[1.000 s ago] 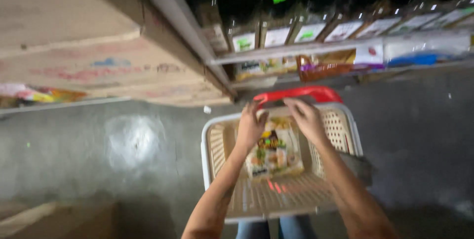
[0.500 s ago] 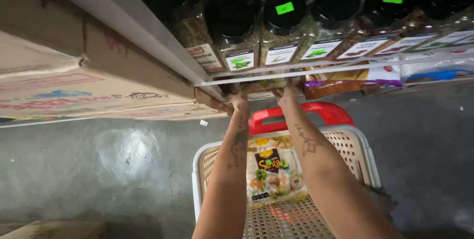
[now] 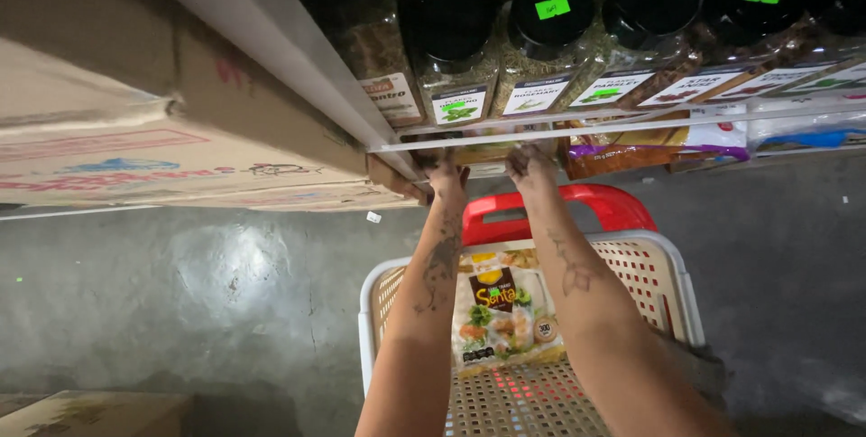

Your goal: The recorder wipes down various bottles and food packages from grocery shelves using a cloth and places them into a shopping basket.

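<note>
1. Floor (image 3: 225, 293): grey concrete fills the lower left of your view, with a pale glare patch on it.
2. Cardboard boxes (image 3: 135, 130): these sit stacked on the left, beside the shelf frame.
3. Shelf (image 3: 559, 130): its white front rail runs across your view above both your hands. Jars (image 3: 550, 31) with black lids and green stickers stand on it, packed side by side.
4. Basket (image 3: 667, 266): this cream mesh container with a red handle (image 3: 622, 207) sits directly below your forearms.
5. Bag (image 3: 505, 311): one printed food bag lies flat in the basket, between your two arms.
6. Packet (image 3: 483, 153): it lies on the lower shelf level, just under the rail. Both your hands reach it.
7. Left hand (image 3: 446, 171): your fingers curl at the packet's left end; whether they grip it cannot be told.
8. Right hand (image 3: 532, 166): your fingers bend at its right end; the grip is likewise hidden.
</note>
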